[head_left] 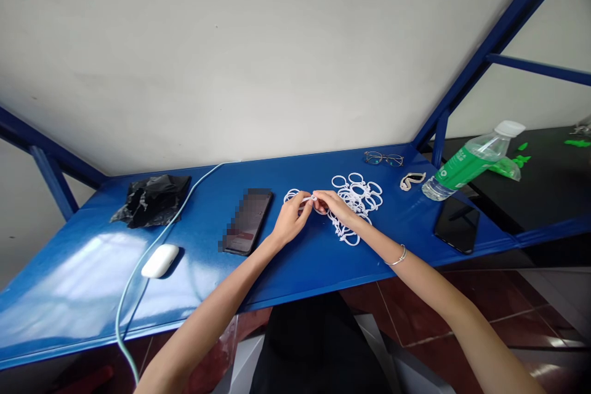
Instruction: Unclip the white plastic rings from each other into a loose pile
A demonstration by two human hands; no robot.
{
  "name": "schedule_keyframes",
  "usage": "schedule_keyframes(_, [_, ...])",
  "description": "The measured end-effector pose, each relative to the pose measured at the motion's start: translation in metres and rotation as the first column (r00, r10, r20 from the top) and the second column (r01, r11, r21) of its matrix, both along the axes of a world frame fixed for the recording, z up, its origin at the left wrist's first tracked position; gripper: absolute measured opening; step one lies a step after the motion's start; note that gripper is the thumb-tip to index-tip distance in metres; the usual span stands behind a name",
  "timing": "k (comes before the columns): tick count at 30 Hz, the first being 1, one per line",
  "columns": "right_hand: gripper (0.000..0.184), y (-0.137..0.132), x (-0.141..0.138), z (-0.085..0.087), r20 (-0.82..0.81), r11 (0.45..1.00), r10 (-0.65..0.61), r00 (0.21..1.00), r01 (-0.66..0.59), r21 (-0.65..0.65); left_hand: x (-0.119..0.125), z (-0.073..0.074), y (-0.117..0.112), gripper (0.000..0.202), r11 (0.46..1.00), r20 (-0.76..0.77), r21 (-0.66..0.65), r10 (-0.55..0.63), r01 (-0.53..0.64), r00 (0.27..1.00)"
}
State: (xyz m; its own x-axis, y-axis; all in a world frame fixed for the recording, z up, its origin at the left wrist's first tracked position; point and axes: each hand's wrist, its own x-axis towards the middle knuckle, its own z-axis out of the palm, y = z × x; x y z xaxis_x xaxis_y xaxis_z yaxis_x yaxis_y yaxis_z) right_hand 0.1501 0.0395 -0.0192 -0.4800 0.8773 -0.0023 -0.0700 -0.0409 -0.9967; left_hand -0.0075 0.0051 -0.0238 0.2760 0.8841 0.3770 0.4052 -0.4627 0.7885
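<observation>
Both hands meet over the blue tabletop, fingers pinched together on a thin white hair tie. My left hand grips its left part, and my right hand pinches the right end by a small knot-like bit. Fingers cover much of the loop. Just right of my right hand, partly under its wrist, lies a loose pile of white hair ties, several of them with little knots. A few more white loops show behind my left hand.
Left of my hands lie a phone, a white earbud case, a pale blue cable and a black plastic bag. To the right are eyeglasses, a beige strap-like item, a water bottle and another phone.
</observation>
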Motion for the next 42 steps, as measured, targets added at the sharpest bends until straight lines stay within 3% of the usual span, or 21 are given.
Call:
schedule_keyframes(8, [0.036, 0.0016, 0.0006, -0.0038, 0.031, 0.997, 0.004, 1.0, -0.006, 0.071, -0.0021, 0.0022, -0.0006, 0.037, 0.998, -0.011, -0.012, 0.06, -0.061, 0.998])
schedule_keyframes(42, [0.039, 0.0009, -0.0002, -0.0023, 0.069, 0.992, -0.003, 0.998, -0.006, 0.127, -0.0024, 0.0041, -0.001, 0.033, 0.998, -0.028, 0.027, 0.052, -0.051, 0.998])
